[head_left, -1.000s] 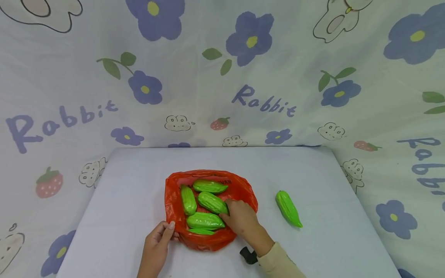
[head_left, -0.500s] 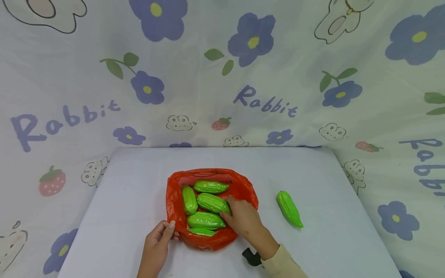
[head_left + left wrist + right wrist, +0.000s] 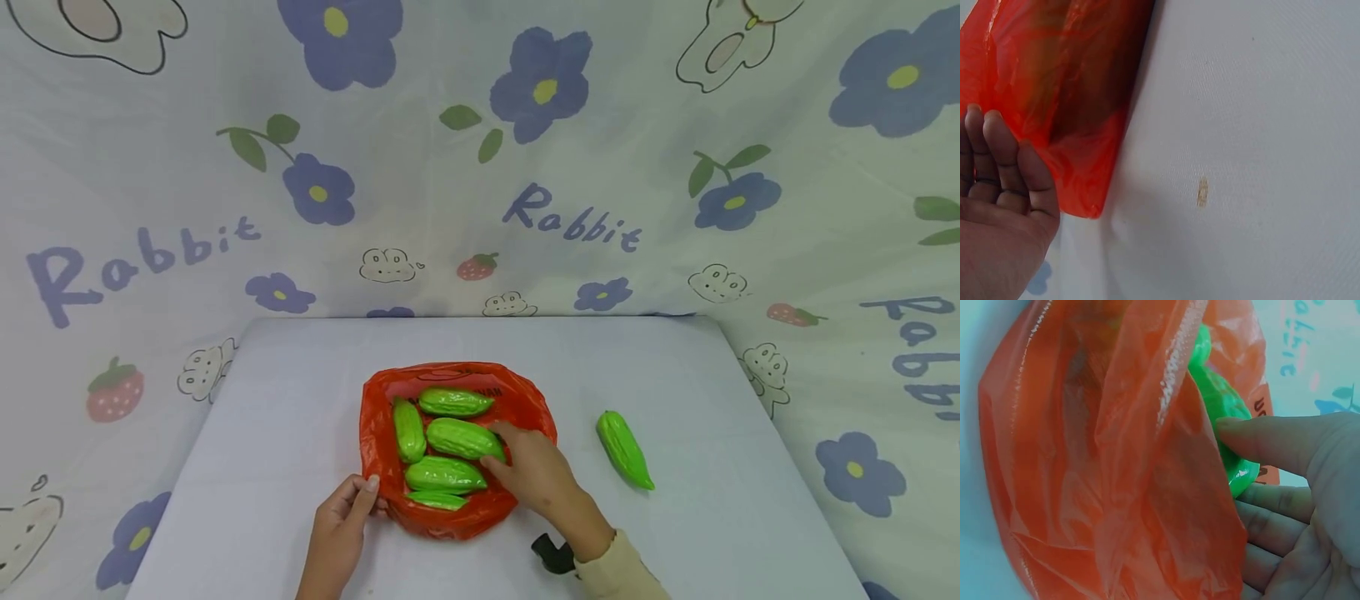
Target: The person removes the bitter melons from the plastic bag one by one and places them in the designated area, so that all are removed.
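An opened red plastic bag (image 3: 375, 450) lies on the table with several glossy green bitter gourds inside. My left hand (image 3: 341, 521) pinches the bag's near-left rim, its thumb on the inner side; in the left wrist view its fingers (image 3: 1000, 140) lie against the red plastic. My right hand (image 3: 540, 471) reaches over the right rim and holds the pointed end of the middle bitter gourd (image 3: 459, 438) between thumb and fingers. The right wrist view shows the thumb touching this green gourd (image 3: 1222, 394), while the bag hides part of it. Another bitter gourd (image 3: 624, 450) lies outside, to the right.
A small black object (image 3: 553, 553) lies partly hidden by the right sleeve (image 3: 618, 571). The white table (image 3: 300, 375) ends at a patterned cloth backdrop (image 3: 420, 208) with flowers and rabbits.
My right hand has shifted slightly right, and the middle bitter gourd's pointed end has moved a little with it. The left hand stays on the bag's rim.
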A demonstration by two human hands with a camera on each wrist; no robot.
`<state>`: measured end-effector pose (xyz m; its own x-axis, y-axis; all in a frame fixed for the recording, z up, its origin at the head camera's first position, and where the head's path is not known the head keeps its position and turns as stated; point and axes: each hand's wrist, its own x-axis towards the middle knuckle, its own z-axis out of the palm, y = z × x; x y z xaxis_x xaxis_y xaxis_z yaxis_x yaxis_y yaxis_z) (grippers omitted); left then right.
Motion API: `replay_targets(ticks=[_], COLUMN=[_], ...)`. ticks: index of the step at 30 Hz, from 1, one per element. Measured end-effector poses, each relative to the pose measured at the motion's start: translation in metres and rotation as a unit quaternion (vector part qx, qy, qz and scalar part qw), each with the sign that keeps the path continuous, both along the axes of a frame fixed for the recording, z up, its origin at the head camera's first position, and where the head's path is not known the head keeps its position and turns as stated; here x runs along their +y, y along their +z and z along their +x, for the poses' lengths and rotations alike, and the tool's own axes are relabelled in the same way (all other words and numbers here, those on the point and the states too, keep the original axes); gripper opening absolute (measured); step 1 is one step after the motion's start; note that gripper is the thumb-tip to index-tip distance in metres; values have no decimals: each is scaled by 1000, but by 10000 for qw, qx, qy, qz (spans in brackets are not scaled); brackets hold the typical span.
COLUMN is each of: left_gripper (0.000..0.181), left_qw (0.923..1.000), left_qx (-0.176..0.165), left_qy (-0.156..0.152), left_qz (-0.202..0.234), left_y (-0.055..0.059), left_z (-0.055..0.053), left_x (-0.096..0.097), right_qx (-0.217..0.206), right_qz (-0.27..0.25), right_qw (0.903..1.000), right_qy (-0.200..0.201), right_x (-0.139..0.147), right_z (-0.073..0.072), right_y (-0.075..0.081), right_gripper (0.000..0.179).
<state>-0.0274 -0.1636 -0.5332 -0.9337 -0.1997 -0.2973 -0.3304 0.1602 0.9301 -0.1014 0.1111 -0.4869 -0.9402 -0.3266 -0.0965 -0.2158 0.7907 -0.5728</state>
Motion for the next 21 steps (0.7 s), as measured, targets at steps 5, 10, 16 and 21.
replay_targets(ticks=[5, 10, 16, 21], left_gripper=[39, 41, 41, 39], left_qw=[9999, 9999, 9999, 9999], left_qx=[85, 61, 74, 23], left_qy=[12, 40, -61, -69], left_qz=[-79, -113, -110, -117], left_y=[2, 4, 2, 2], left_z=[3, 3, 2, 2], left_x=[-2, -3, -4, -6], right_qx=[29, 83, 211, 356], right_qz=[-77, -205, -336, -507], right_qw=[9999, 9997, 9992, 9981], right_qy=[62, 118, 40, 42], right_x=[2, 6, 15, 20], right_z=[1, 6, 12, 17], right_y=[0, -1, -1, 0], right_gripper=[48, 49, 47, 46])
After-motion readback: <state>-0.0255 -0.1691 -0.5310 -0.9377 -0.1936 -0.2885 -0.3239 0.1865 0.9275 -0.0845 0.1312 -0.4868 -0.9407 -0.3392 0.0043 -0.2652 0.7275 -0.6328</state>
